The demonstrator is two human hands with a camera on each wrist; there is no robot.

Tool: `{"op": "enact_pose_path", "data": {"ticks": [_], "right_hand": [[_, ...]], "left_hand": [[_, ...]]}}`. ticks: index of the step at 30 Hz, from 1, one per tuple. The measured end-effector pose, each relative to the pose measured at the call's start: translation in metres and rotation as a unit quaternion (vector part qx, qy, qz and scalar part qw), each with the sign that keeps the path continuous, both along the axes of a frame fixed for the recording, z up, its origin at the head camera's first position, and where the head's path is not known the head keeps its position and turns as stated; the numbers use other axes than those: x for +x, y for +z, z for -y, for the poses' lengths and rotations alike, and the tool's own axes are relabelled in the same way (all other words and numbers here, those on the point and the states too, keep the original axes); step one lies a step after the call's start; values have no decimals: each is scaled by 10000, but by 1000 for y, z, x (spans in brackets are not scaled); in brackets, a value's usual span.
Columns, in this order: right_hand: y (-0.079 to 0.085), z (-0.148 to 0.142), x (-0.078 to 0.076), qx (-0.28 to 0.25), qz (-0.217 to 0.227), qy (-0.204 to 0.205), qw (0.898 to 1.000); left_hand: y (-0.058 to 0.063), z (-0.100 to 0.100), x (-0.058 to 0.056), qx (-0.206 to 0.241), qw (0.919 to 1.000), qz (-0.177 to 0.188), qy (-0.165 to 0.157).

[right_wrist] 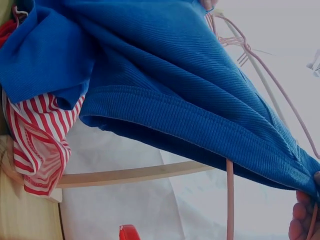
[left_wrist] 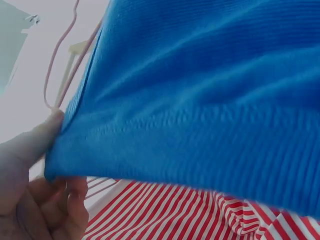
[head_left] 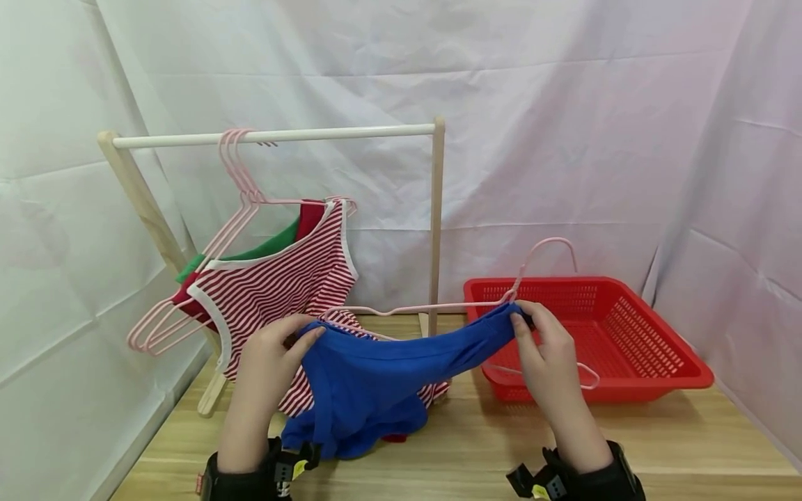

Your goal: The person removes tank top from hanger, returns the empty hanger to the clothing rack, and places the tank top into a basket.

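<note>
A blue ribbed tank top (head_left: pixel 370 369) is stretched between both hands, its lower part bunched near the table. My left hand (head_left: pixel 269 355) pinches one upper edge; in the left wrist view, thumb and fingers grip that blue corner. My right hand (head_left: pixel 551 355) pinches the other end, close to the neck of a pink hanger (head_left: pixel 432 307). One end of the hanger lies by my left fingertips; its other end shows beyond my right wrist. In the right wrist view, a pink wire (right_wrist: pixel 230 200) runs out from under the blue hem.
A wooden rack with a white rail (head_left: pixel 351 133) stands at left, bearing several pink hangers (head_left: pixel 234 167). A red-striped tank top (head_left: pixel 282 278) hangs foremost, red and green garments behind it. A red plastic basket (head_left: pixel 664 383) sits at right on the wooden table (head_left: pixel 476 459).
</note>
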State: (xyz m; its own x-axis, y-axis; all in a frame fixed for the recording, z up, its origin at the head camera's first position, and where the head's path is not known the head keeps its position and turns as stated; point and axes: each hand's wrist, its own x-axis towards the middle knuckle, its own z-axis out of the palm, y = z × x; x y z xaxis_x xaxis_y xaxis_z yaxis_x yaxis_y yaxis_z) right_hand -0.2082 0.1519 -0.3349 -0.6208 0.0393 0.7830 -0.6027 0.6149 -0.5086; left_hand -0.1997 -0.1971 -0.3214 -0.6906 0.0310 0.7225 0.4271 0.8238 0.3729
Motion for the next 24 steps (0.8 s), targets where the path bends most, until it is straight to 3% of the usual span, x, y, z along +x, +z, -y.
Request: {"op": "enact_pose_path", "data": {"ticks": [6,10,13,18,24], "right_hand": [[2,3,2,-21,-46,69,10000],[2,3,3,18,-91,66,9999],[2,4,3,75,-99,76,9999],[2,5,3,268,-13,11,9996],[2,7,2,480,43,-46,9988]], "left_hand": [[-1,-8,-2,170,9954,625,708],[-2,-15,-6,451,9886,1203,785],[-5,-18,-9,353,9854,1458,807],[-9,-21,-13,136,9838,1663,651],[-6,-24,-9,177,9850,1717,38]]}}
